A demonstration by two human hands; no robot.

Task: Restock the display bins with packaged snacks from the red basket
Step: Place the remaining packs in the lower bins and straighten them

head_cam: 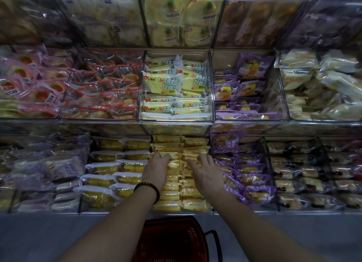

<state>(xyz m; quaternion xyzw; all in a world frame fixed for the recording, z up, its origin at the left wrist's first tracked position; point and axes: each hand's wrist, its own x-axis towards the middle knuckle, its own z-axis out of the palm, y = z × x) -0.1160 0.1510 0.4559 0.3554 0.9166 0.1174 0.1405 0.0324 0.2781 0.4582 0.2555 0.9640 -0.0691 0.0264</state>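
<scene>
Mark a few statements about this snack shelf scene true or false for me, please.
1. The left hand and right hand rest on yellow plastic-wrapped snack packets. True.
2. The dark beaded bracelet is on the right wrist. False: it is on the left wrist.
3. The red plastic mesh basket sits lower in view than both hands. True.
4. The left hand grips the basket's black handle. False: nothing touches the handle.
</scene>
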